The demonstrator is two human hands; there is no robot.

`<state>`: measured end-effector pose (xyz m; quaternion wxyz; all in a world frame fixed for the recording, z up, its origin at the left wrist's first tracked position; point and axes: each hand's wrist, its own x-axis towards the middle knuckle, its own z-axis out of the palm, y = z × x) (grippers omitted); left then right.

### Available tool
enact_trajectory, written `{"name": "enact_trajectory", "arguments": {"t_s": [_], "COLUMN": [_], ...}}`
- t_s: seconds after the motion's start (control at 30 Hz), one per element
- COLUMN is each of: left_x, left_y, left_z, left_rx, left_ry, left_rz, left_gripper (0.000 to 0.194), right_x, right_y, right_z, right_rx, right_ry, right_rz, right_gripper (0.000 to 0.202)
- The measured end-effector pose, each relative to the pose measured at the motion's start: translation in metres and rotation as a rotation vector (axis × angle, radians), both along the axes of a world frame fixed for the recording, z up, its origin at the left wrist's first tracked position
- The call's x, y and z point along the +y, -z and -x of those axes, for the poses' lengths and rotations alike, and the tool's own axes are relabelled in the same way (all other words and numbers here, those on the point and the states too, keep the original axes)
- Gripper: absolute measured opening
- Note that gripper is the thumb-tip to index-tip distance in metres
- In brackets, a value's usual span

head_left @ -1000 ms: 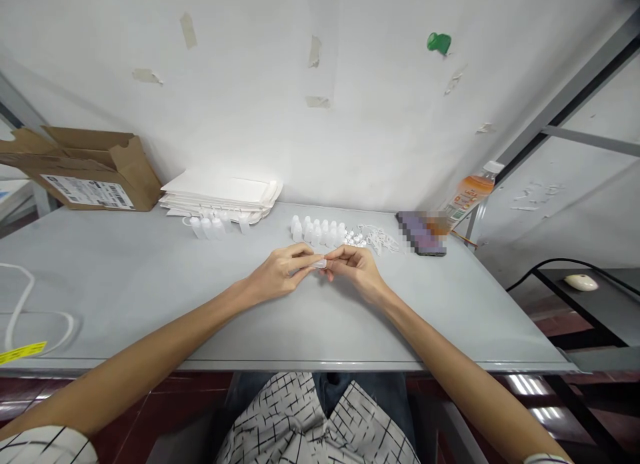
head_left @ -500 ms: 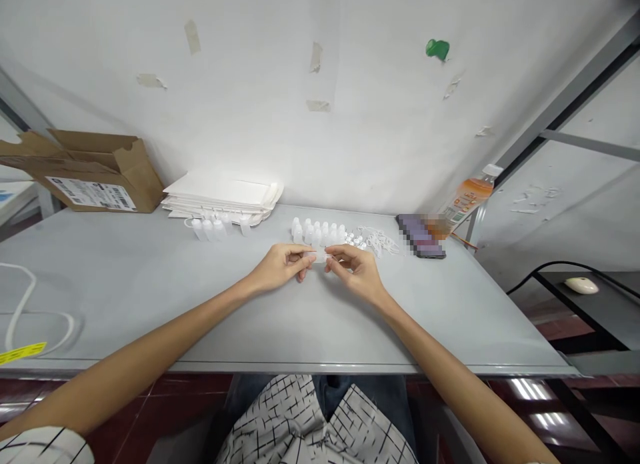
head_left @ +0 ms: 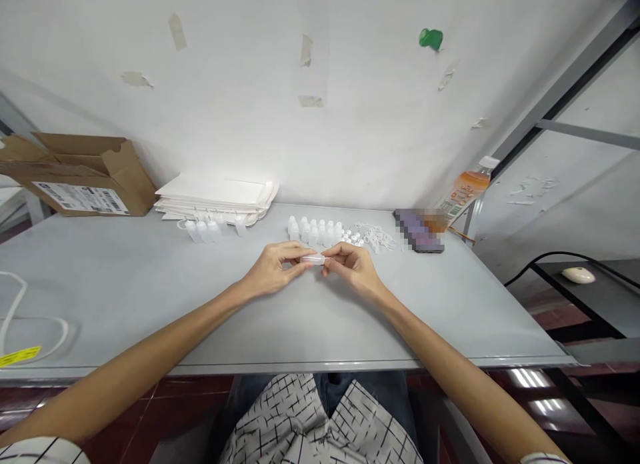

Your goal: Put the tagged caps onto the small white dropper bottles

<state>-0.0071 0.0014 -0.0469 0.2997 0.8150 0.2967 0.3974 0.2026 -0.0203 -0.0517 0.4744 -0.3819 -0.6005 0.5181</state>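
A small translucent white bottle (head_left: 313, 259) lies sideways between my hands, above the grey table. My left hand (head_left: 276, 269) pinches its left end between thumb and fingers. The fingers of my right hand (head_left: 351, 267) are closed at its right end; what exactly they grip there is too small to tell. Just behind my hands stand several small white bottles (head_left: 313, 233) in rows. Small caps or tips (head_left: 353, 237) and a heap of thin white loops (head_left: 377, 238) lie to their right. Several more bottles (head_left: 203, 231) with loops attached stand further left.
A stack of white envelopes (head_left: 215, 192) and an open cardboard box (head_left: 85, 177) are at the back left. A phone (head_left: 419, 234) and an orange drink bottle (head_left: 463, 194) sit at the back right. A white cable (head_left: 13, 311) lies on the table (head_left: 150, 304) at the far left.
The small bottle now shows more fully between my fingers and lies sideways. My fingers have shifted slightly around it. The whole view has moved a little.
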Motion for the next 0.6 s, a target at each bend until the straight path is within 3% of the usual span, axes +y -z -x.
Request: {"name": "enact_trajectory", "arguments": {"t_s": [0.1, 0.23, 0.43, 0.6], "left_x": [-0.002, -0.001, 0.000, 0.003], "left_y": [-0.001, 0.004, 0.009, 0.005], "left_z": [-0.001, -0.002, -0.001, -0.002], "left_rx": [0.048, 0.094, 0.306, 0.249], "left_ry": [-0.025, -0.058, -0.077, -0.076], "left_rz": [-0.141, -0.208, -0.226, -0.080], "left_gripper": [0.023, 0.025, 0.028, 0.028], "right_x": [-0.001, 0.000, 0.000, -0.001], "right_y": [-0.003, -0.005, -0.002, -0.007], "right_z": [0.000, -0.002, 0.001, 0.000], "right_rx": [0.052, -0.028, -0.280, -0.185], "right_ry": [-0.009, 0.006, 0.081, 0.019], "right_rz": [0.029, 0.021, -0.116, -0.065], "right_gripper": [0.018, 0.016, 0.014, 0.022]}}
